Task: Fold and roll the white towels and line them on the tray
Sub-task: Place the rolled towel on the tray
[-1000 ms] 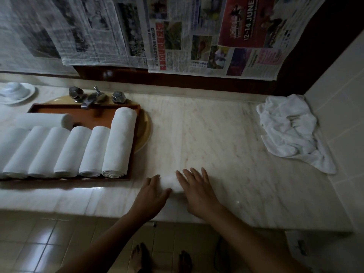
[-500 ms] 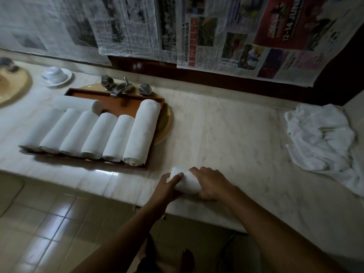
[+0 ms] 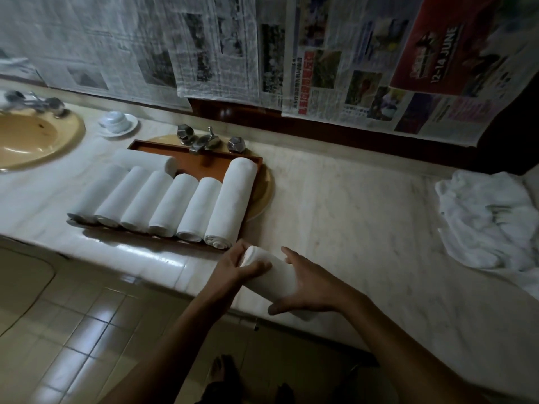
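The left forearm (image 3: 180, 345) and right forearm (image 3: 408, 354) rise from the lower edge and converge. The left grip (image 3: 233, 268) curls round the left end of a roll (image 3: 271, 275), thumb across the top. The right grip (image 3: 313, 284) clasps the right end, with fingers above and thumb below.

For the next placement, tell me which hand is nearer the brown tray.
Left. The left hand grips the rolled towel just off the near right corner of the tray; the right hand holds the same roll farther right.
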`<state>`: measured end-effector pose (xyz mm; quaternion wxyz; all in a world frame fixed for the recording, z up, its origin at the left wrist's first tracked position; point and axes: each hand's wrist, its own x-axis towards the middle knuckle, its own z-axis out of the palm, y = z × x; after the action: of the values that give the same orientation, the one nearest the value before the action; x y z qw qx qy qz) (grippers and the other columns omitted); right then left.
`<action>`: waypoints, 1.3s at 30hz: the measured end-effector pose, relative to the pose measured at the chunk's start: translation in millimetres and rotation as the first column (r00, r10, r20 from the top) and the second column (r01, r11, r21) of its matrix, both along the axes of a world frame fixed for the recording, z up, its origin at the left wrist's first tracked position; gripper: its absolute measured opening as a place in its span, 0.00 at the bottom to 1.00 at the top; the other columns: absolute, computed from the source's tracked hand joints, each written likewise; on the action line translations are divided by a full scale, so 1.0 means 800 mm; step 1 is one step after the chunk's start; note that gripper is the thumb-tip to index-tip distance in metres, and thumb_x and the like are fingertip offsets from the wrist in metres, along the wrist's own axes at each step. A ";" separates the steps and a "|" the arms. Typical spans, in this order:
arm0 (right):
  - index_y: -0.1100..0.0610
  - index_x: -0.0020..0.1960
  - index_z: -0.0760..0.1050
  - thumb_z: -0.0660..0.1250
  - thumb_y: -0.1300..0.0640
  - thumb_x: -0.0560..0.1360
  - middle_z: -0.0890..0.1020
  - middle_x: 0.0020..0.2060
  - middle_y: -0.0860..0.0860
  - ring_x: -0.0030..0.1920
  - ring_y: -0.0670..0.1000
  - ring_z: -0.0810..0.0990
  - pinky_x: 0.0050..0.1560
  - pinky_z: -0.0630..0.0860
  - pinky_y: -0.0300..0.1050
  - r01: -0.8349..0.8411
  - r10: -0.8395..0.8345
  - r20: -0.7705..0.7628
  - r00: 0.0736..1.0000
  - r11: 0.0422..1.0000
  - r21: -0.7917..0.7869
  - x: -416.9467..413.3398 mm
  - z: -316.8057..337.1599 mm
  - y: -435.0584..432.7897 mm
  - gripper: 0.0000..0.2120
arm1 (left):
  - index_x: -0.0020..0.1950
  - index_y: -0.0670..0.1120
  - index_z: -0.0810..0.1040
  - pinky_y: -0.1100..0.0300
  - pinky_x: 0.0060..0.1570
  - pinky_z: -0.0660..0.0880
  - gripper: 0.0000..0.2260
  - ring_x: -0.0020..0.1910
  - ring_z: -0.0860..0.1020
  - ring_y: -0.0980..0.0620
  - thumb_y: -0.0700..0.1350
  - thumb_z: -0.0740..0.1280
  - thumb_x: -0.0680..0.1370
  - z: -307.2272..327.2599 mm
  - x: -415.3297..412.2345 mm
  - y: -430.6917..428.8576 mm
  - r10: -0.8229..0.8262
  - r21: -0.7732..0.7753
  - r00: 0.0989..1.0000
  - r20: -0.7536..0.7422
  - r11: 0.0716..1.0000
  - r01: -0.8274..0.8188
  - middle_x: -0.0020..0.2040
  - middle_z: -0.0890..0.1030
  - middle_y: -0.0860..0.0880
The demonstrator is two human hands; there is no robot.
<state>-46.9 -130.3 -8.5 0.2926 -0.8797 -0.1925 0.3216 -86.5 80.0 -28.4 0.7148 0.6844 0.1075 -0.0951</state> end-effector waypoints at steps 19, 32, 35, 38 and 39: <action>0.39 0.70 0.62 0.74 0.30 0.65 0.72 0.65 0.43 0.59 0.48 0.75 0.54 0.79 0.54 0.109 -0.170 0.391 0.905 0.979 0.173 0.167 0.054 0.199 0.40 | 0.63 0.58 0.77 0.53 0.57 0.78 0.20 0.58 0.81 0.53 0.66 0.65 0.76 0.052 0.141 0.227 0.142 0.226 0.978 0.152 0.959 -0.174 0.57 0.82 0.55; 0.48 0.68 0.71 0.77 0.38 0.67 0.74 0.62 0.48 0.60 0.50 0.73 0.56 0.71 0.47 0.025 0.037 0.366 0.930 0.986 -0.165 0.379 0.016 0.375 0.35 | 0.70 0.53 0.74 0.48 0.62 0.68 0.23 0.65 0.71 0.47 0.56 0.70 0.77 -0.015 0.198 0.405 0.010 0.840 0.993 0.118 0.532 -0.105 0.69 0.74 0.50; 0.50 0.66 0.73 0.78 0.40 0.69 0.79 0.59 0.48 0.56 0.49 0.77 0.56 0.75 0.47 -0.075 0.120 0.190 0.975 0.971 -0.228 0.401 -0.006 0.381 0.30 | 0.70 0.55 0.73 0.49 0.62 0.67 0.21 0.66 0.69 0.49 0.57 0.69 0.77 -0.021 0.198 0.409 -0.027 0.845 0.989 0.144 0.523 -0.108 0.68 0.73 0.52; 0.49 0.64 0.71 0.76 0.44 0.72 0.78 0.58 0.47 0.56 0.47 0.78 0.58 0.75 0.45 -0.126 0.142 0.055 0.988 0.964 -0.235 0.415 -0.022 0.385 0.25 | 0.69 0.56 0.73 0.51 0.62 0.67 0.22 0.65 0.68 0.51 0.59 0.66 0.77 -0.027 0.207 0.419 -0.064 0.847 0.986 0.157 0.522 -0.101 0.67 0.73 0.54; 0.49 0.64 0.70 0.75 0.45 0.74 0.78 0.59 0.48 0.57 0.48 0.77 0.59 0.75 0.46 -0.137 0.147 0.024 0.989 0.961 -0.240 0.418 -0.025 0.387 0.24 | 0.69 0.56 0.73 0.51 0.62 0.67 0.22 0.65 0.68 0.51 0.60 0.64 0.76 -0.029 0.208 0.422 -0.077 0.850 0.985 0.156 0.519 -0.094 0.67 0.72 0.54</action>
<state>287.3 179.1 -28.6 0.1572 -0.8989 -0.2211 0.3441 80.2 417.3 -51.9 0.2940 0.9518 0.0810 0.0335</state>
